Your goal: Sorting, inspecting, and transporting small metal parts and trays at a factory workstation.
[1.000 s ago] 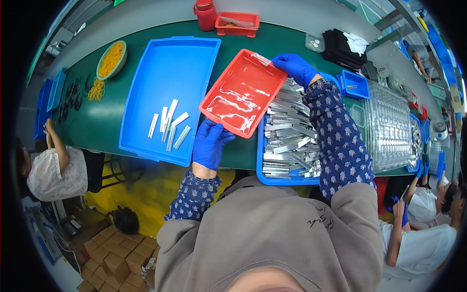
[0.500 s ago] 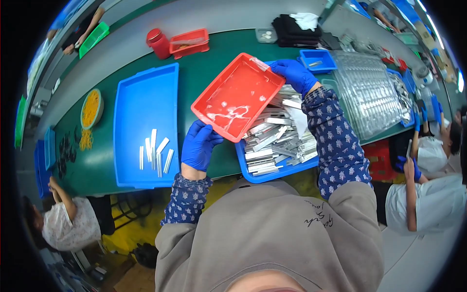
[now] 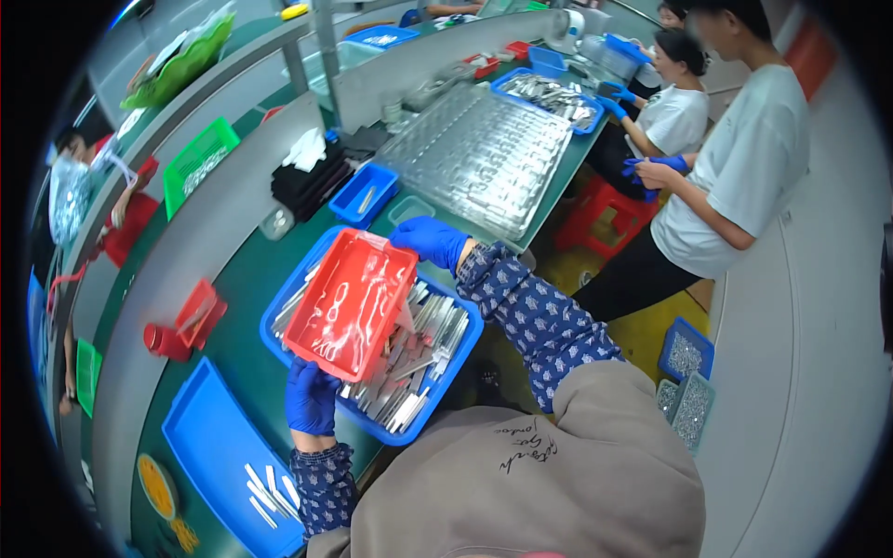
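Note:
A shallow red plastic tray [image 3: 349, 302] is held up between my two blue-gloved hands. My left hand [image 3: 312, 395] grips its lower corner, and my right hand [image 3: 433, 244] grips its upper right corner. Inside the tray only its glossy floor with bright reflections shows. Beneath it sits a blue bin [image 3: 470, 339] filled with silvery metal bars [image 3: 433, 325]; the tray hides part of the heap. To the left lies a larger blue tray [image 3: 209, 418] with several metal strips [image 3: 272, 493] in it.
Beyond my right hand are a small blue tray [image 3: 365, 195] and a stack of clear plastic trays [image 3: 484, 153]. A red bottle [image 3: 167, 342] and a red basket [image 3: 200, 314] stand at the far left. Co-workers stand and sit at right, near a red stool [image 3: 605, 219].
My view has swung to the right, bringing the co-workers and floor bins into sight. The red tray remains in both hands, now above the bin of metal bars.

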